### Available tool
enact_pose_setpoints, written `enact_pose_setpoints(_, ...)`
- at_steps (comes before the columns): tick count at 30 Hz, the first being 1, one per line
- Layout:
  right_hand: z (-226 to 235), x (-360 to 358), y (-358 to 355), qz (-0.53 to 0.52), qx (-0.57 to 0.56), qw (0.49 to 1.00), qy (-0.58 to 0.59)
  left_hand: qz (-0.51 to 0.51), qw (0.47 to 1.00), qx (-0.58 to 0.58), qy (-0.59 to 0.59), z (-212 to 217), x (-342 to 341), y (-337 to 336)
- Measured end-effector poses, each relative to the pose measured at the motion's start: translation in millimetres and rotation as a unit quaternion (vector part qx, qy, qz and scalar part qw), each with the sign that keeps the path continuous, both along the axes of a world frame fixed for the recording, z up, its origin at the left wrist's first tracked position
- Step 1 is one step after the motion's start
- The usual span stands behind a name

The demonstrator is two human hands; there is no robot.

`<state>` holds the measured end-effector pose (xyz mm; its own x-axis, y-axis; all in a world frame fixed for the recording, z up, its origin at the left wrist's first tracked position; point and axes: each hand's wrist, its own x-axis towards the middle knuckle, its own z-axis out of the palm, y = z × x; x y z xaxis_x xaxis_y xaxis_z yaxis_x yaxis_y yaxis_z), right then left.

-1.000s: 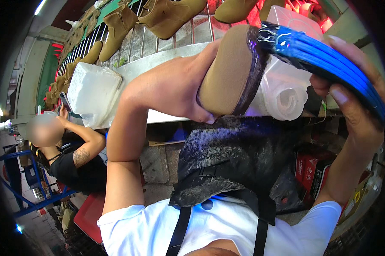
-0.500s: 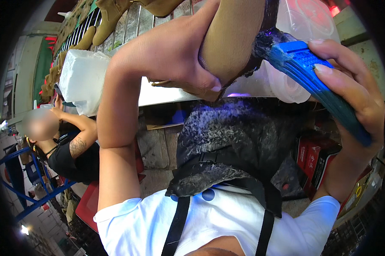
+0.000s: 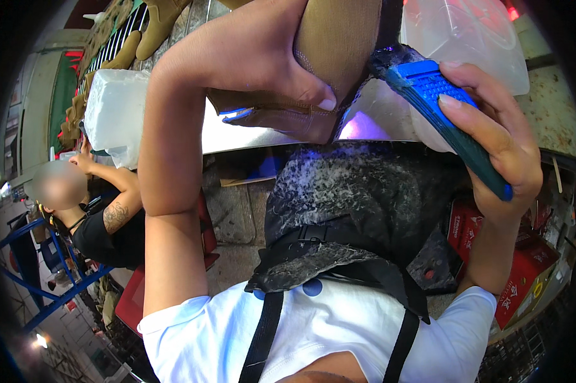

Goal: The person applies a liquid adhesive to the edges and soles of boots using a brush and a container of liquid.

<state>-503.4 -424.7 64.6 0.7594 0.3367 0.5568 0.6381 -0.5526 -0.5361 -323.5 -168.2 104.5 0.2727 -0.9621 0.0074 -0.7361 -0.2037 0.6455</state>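
A tan boot (image 3: pixel 344 48) hangs tilted over the edge of the work table, its dark sole side turned to the right. My left hand (image 3: pixel 262 54) is closed around it, thumb pressed on the upper. Stitching and an open slit show on the boot's lower part, below that hand. In my right hand (image 3: pixel 492 127) is a blue-handled brush (image 3: pixel 431 86), gripped with the fingertips on its ribbed top. Its dark, clotted bristle end (image 3: pixel 384 60) meets the boot's dark sole edge.
A translucent plastic tub (image 3: pixel 466 45) stands behind the brush, and a whitish one (image 3: pixel 114 105) left of my left arm. More tan boots (image 3: pixel 159 32) sit on a wire rack. A co-worker (image 3: pixel 103 217) sits at left. Red boxes (image 3: pixel 524 268) lie low at right.
The boot has turned in my left hand, showing more of its stitched lower part and slit. My right hand and the brush have shifted left.
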Motion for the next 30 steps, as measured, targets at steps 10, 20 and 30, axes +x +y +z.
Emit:
enact_pose_setpoints(10,-37,4,13,-0.023,0.076,0.997,-0.012,0.017,0.999,0.021,-0.020,-2,3,-2)
enact_pose_setpoints(20,-57,-12,31,-0.033,0.145,0.984,0.099,0.029,0.997,0.016,0.063,-16,17,3)
enact_pose_setpoints(30,-27,-62,-24,-0.389,0.254,0.857,0.223,0.131,0.984,-0.084,-0.092,-43,-44,51)
